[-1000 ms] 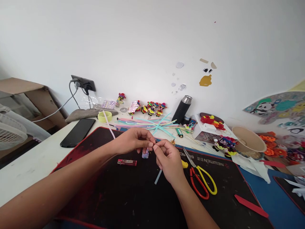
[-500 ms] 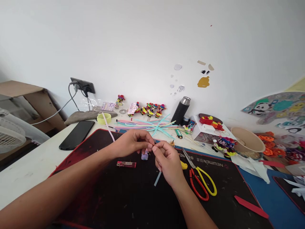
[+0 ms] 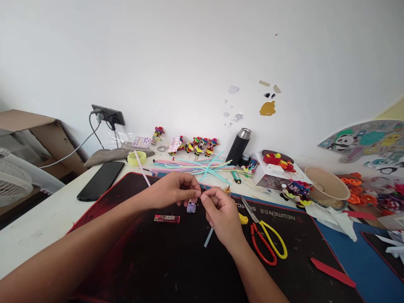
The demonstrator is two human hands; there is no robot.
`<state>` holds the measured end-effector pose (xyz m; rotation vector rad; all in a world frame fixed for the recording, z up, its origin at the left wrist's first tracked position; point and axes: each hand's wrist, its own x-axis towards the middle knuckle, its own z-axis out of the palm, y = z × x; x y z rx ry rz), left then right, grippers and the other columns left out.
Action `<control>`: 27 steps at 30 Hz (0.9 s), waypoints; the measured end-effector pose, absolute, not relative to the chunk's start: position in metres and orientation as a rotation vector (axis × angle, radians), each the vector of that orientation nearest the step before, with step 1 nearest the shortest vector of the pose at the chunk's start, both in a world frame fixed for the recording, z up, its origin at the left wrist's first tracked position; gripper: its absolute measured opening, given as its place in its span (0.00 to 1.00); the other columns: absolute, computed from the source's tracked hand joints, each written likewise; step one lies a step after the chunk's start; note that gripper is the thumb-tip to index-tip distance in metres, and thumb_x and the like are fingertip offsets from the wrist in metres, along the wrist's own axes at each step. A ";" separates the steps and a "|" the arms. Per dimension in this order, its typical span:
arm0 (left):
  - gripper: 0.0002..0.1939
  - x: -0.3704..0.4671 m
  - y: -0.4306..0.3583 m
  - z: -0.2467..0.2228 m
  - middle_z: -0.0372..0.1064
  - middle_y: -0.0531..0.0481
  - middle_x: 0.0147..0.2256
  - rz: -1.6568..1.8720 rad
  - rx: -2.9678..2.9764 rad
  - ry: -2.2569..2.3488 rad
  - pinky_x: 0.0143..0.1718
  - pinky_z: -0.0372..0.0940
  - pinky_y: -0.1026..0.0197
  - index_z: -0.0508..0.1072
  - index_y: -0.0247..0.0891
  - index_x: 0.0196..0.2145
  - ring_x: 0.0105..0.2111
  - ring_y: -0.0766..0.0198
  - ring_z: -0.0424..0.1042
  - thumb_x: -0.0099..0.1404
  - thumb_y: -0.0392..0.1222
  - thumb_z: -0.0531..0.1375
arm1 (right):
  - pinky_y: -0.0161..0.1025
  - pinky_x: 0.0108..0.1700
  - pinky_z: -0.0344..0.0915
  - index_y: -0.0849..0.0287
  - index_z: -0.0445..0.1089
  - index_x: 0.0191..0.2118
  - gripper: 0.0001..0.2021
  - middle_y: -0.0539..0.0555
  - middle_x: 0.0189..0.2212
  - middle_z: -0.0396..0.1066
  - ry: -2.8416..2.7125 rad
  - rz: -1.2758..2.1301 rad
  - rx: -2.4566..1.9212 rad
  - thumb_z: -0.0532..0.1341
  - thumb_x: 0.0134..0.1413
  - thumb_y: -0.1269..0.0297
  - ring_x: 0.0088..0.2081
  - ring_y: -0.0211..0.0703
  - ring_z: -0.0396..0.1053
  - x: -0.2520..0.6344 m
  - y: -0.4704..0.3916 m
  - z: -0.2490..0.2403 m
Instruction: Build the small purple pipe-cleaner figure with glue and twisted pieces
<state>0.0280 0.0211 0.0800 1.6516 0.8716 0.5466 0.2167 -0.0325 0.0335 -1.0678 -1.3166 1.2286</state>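
Over the black mat [image 3: 176,265], my left hand [image 3: 181,191] and my right hand [image 3: 219,210] meet with thumbs and forefingers pinched almost tip to tip. Whatever lies between the fingertips is too small to make out. A small purple figure [image 3: 191,206] shows just under my left fingers; whether it is held or lies on the mat is unclear. From beneath my right hand a pale blue strip [image 3: 208,237] sticks out toward me. A pink lighter [image 3: 167,219] lies left of the figure.
Scissors [image 3: 265,235] with red and yellow handles lie right of my right hand. Behind are pastel stems [image 3: 189,166], small dolls [image 3: 202,146] and a black flask [image 3: 239,145]. A phone [image 3: 101,181] rests at the left, a red strip [image 3: 333,272] at the right.
The fingertips of both hands have shifted very slightly, and a little more of the purple figure's top shows. The camera view has moved slightly.
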 end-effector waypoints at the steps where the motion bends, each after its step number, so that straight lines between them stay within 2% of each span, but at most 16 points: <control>1: 0.18 0.028 0.021 0.081 0.73 0.52 0.28 0.533 1.655 0.868 0.24 0.64 0.66 0.74 0.36 0.35 0.26 0.66 0.71 0.65 0.56 0.65 | 0.30 0.16 0.42 0.57 0.69 0.33 0.15 0.39 0.15 0.54 -1.326 1.225 -1.068 0.65 0.61 0.50 0.14 0.30 0.48 0.217 -0.033 0.033; 7: 0.15 0.025 0.021 0.084 0.75 0.51 0.29 0.458 1.679 0.875 0.26 0.64 0.67 0.74 0.36 0.36 0.26 0.66 0.71 0.67 0.53 0.64 | 0.31 0.16 0.43 0.57 0.69 0.32 0.14 0.40 0.16 0.54 -1.361 1.202 -1.089 0.65 0.61 0.52 0.15 0.30 0.47 0.215 -0.034 0.031; 18: 0.11 0.024 0.024 0.080 0.77 0.51 0.29 0.446 1.673 0.863 0.26 0.64 0.66 0.74 0.37 0.35 0.26 0.65 0.73 0.65 0.49 0.64 | 0.31 0.16 0.43 0.57 0.70 0.33 0.16 0.40 0.16 0.55 -1.328 1.223 -1.066 0.65 0.61 0.49 0.15 0.30 0.46 0.217 -0.033 0.028; 27: 0.10 0.029 0.022 0.078 0.71 0.55 0.24 0.530 1.510 0.849 0.23 0.60 0.68 0.72 0.36 0.32 0.22 0.69 0.68 0.62 0.46 0.65 | 0.31 0.16 0.45 0.58 0.71 0.35 0.17 0.40 0.16 0.56 -1.263 1.279 -1.025 0.66 0.60 0.48 0.15 0.30 0.47 0.217 -0.031 0.034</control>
